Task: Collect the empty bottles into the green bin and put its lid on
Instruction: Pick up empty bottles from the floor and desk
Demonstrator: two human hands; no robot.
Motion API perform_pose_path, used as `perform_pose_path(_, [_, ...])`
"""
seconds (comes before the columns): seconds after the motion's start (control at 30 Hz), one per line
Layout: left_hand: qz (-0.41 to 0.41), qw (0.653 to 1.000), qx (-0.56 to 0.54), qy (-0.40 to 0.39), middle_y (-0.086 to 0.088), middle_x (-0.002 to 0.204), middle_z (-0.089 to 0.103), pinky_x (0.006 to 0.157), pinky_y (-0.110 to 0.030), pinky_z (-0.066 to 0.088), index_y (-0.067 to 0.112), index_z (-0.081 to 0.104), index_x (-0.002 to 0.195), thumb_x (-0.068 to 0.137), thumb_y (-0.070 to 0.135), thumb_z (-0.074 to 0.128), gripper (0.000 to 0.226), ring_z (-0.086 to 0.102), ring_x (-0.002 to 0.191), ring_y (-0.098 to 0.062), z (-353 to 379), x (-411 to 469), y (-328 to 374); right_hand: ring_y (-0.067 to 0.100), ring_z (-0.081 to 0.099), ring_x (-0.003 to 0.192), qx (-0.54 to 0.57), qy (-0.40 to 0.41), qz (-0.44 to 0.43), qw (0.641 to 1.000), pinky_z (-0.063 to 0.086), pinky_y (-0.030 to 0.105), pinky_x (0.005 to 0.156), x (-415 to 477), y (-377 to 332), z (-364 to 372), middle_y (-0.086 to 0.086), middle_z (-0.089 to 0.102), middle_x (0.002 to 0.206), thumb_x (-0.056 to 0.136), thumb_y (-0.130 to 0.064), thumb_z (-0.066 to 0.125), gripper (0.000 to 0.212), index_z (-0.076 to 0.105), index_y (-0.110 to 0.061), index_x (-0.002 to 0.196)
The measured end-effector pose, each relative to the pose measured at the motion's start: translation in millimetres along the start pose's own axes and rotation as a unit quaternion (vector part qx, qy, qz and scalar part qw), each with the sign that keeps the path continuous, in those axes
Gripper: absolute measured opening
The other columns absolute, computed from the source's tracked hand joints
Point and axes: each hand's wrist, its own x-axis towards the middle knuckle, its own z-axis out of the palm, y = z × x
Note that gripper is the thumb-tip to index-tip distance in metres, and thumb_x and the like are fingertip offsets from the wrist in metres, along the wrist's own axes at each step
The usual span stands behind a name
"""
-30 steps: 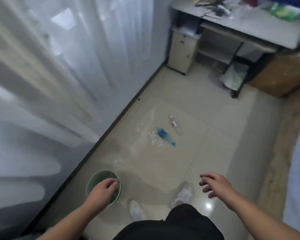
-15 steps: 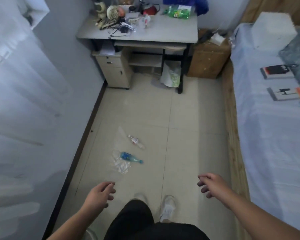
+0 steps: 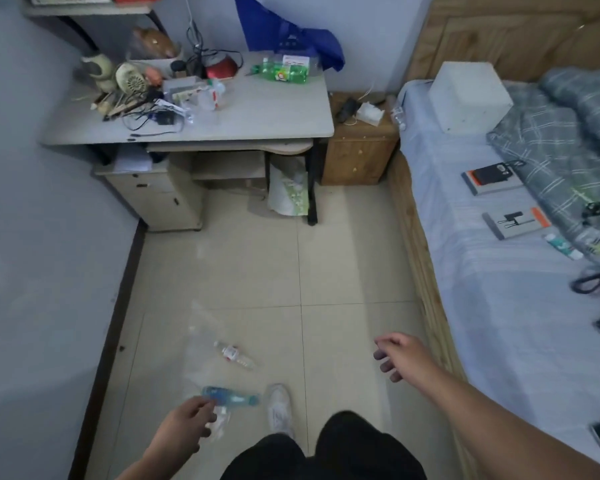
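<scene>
Three empty bottles lie on the tiled floor ahead of my feet. A clear bottle with a red-and-white label (image 3: 235, 355) is the farthest. A blue-tinted bottle (image 3: 230, 399) lies nearer, and a crumpled clear bottle (image 3: 220, 421) sits just below it. My left hand (image 3: 184, 427) hovers over the crumpled and blue bottles, fingers apart, holding nothing. My right hand (image 3: 397, 356) hangs in the air to the right, fingers loosely spread and empty. The green bin and its lid are out of view.
A cluttered desk (image 3: 257, 119) stands at the far wall, with a green bottle (image 3: 281, 72) on top and a white bag (image 3: 290, 192) under it. A wooden nightstand (image 3: 359, 147) and a bed (image 3: 499, 271) fill the right. A wall (image 3: 42, 271) runs along the left.
My view swung from the green bin at the left wall toward the desk and I stepped forward. My left hand left the bin's rim and now hovers over the nearest bottles.
</scene>
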Motion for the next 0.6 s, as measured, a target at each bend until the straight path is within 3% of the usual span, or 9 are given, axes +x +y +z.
perform_pose_path(0.27, [0.076, 0.997, 0.028, -0.018, -0.009, 0.100, 0.074, 0.059, -0.028, 0.046, 0.019, 0.069, 0.107, 0.102, 0.020, 0.053, 0.017, 0.066, 0.075, -0.023, -9, 86, 186, 0.017, 0.061, 0.060, -0.050, -0.018, 0.103, 0.993, 0.045, 0.027, 0.049, 34, -14, -43, 0.014, 0.073, 0.095, 0.100, -0.022, 0.054, 0.016, 0.067, -0.014, 0.097])
perform_pose_path(0.33, [0.087, 0.996, 0.022, -0.013, -0.013, 0.101, 0.074, 0.057, -0.028, 0.044, 0.016, 0.070, 0.108, 0.102, 0.016, 0.052, 0.018, 0.064, 0.073, -0.024, -1, 111, 229, 0.018, 0.058, 0.056, -0.052, -0.011, 0.121, 0.991, 0.042, 0.026, 0.048, 58, -20, -61, 0.014, 0.073, 0.089, 0.099, -0.020, 0.056, 0.016, 0.068, -0.012, 0.094])
perform_pose_path(0.43, [0.090, 0.996, 0.015, -0.009, -0.014, 0.102, 0.073, 0.060, -0.028, 0.043, 0.015, 0.070, 0.108, 0.102, 0.016, 0.052, 0.018, 0.062, 0.075, -0.024, 14, 140, 283, 0.017, 0.053, 0.052, -0.062, -0.019, 0.126, 0.990, 0.037, 0.025, 0.047, 109, -42, -93, 0.011, 0.067, 0.079, 0.099, -0.018, 0.054, 0.017, 0.068, -0.009, 0.094])
perform_pose_path(0.6, [0.070, 0.998, 0.004, -0.001, -0.012, 0.099, 0.074, 0.059, -0.029, 0.045, 0.017, 0.071, 0.106, 0.101, 0.016, 0.054, 0.018, 0.064, 0.074, -0.023, 27, 169, 348, 0.019, 0.056, 0.056, -0.103, -0.037, 0.095, 0.989, 0.040, 0.027, 0.051, 202, -127, -140, 0.010, 0.069, 0.083, 0.100, -0.021, 0.054, 0.018, 0.068, -0.010, 0.096])
